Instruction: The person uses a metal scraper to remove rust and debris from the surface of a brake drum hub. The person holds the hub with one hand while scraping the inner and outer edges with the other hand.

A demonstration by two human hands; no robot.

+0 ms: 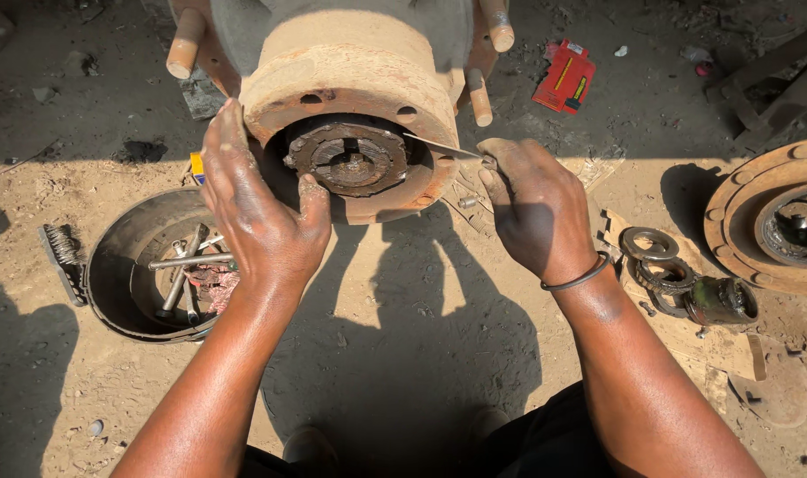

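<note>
A rusty wheel hub with long studs faces me above sandy ground. In its open end sits a dark notched nut or lock ring. My left hand lies flat against the hub's left rim, thumb touching the ring's lower right edge. My right hand pinches a thin flat metal blade whose tip reaches into the hub's right edge beside the ring.
A round metal pan with wrenches and rods lies at the left, a wire brush beside it. Bearing rings and a greasy cup lie at the right, near a rusty flange. A red box lies behind.
</note>
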